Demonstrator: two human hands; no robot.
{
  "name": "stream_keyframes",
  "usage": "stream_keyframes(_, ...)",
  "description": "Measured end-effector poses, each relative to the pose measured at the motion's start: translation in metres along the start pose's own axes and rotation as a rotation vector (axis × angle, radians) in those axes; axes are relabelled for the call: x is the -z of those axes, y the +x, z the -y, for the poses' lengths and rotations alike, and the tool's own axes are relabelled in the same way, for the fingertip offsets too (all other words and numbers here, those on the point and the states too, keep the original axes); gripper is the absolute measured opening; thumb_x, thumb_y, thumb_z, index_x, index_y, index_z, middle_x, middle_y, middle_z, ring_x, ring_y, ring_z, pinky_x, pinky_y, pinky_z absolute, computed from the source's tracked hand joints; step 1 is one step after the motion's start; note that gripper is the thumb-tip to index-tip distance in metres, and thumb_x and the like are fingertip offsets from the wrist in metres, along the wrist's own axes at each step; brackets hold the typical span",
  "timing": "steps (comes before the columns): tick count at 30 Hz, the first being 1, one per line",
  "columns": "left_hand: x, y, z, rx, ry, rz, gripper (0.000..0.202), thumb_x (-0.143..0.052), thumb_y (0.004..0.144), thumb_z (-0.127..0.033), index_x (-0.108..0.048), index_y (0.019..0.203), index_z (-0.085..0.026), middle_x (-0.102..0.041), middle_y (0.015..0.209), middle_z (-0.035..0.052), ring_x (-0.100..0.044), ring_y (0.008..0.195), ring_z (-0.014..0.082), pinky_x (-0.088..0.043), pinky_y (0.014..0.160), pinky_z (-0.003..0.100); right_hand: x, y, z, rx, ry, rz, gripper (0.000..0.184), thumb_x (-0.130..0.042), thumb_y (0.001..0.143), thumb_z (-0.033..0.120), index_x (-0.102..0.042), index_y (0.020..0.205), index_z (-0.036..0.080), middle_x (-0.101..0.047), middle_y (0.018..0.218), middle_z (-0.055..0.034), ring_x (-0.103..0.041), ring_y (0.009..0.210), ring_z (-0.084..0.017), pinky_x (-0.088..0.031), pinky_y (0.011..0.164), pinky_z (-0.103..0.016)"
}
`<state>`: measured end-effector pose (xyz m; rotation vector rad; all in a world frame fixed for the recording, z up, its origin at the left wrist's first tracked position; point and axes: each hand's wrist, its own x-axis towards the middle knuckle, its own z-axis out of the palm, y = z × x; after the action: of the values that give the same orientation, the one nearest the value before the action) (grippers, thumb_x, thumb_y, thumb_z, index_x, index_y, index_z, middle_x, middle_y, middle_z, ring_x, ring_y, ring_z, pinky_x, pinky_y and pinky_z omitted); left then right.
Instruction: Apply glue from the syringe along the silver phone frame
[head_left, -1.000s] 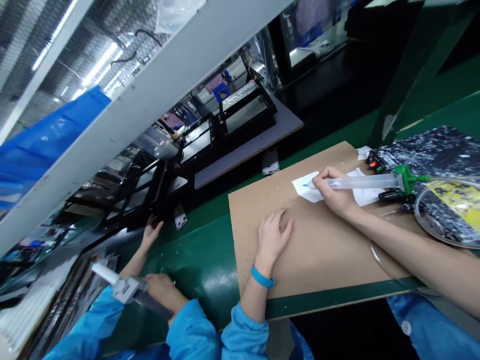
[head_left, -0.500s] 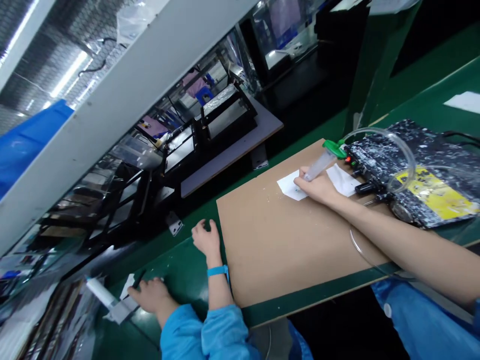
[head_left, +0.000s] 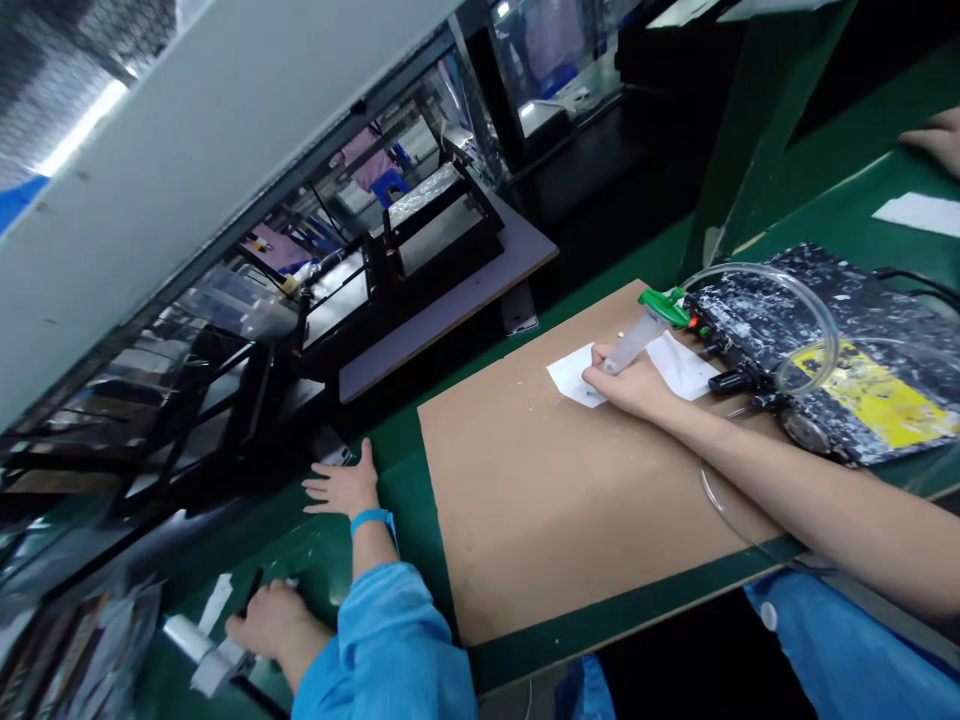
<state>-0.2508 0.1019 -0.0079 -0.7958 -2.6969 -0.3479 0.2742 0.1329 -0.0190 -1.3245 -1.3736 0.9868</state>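
My right hand (head_left: 632, 385) is closed round a translucent dispensing syringe (head_left: 631, 342), held tilted like a pen. A green cap (head_left: 664, 307) with a clear tube tops the syringe. Its lower end is over a small white paper (head_left: 576, 376) on a brown cardboard sheet (head_left: 570, 530); my fingers hide the tip. My left hand (head_left: 346, 487), with a blue wristband, is open and empty left of the cardboard, above the green table. Its fingers are spread and point left.
A paint-spotted dispenser box (head_left: 757, 300) with knobs and tubing stands at right. At lower left, another person's hand (head_left: 274, 622) is beside a white tube (head_left: 187, 636). Another hand (head_left: 937, 140) shows at far right. A shelf beam (head_left: 225, 170) crosses above.
My left hand has moved left, and its curled fingers have spread. My right hand stays on the syringe over the paper. A person's hand has appeared at the right edge.
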Motion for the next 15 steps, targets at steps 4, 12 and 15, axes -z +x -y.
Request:
stream_keyframes(4, -0.010, 0.019, 0.001, 0.052, 0.018, 0.074, 0.120, -0.066, 0.099, -0.084, -0.037, 0.177, 0.003, -0.051, 0.174, 0.0467, -0.050, 0.167, 0.0598, -0.032, 0.136, 0.081, 0.002, -0.001, 0.001, -0.005, -0.007, -0.017, 0.031, -0.066, 0.075, 0.038, -0.040, 0.062, 0.030, -0.044, 0.058, 0.0036, -0.040, 0.063, -0.019, -0.033, 0.063, -0.036)
stream_keyframes(12, -0.005, 0.010, -0.001, 0.042, -0.025, 0.003, 0.078, -0.065, 0.104, -0.062, -0.052, 0.156, -0.007, -0.068, 0.156, 0.0390, -0.059, 0.154, 0.0551, -0.038, 0.129, 0.074, 0.004, -0.002, 0.002, 0.034, -0.025, -0.045, 0.031, -0.066, 0.075, 0.036, -0.039, 0.061, 0.030, -0.042, 0.058, 0.0030, -0.043, 0.063, -0.020, -0.031, 0.062, -0.037)
stream_keyframes(15, 0.009, 0.000, -0.001, 0.069, -0.077, -0.025, 0.071, -0.072, 0.097, -0.058, -0.055, 0.147, -0.011, -0.074, 0.147, 0.0354, -0.066, 0.146, 0.0535, -0.043, 0.125, 0.070, 0.003, -0.003, -0.003, 0.072, -0.048, -0.067, 0.031, -0.066, 0.077, 0.036, -0.040, 0.062, 0.030, -0.045, 0.058, 0.0029, -0.046, 0.063, -0.022, -0.033, 0.064, -0.038)
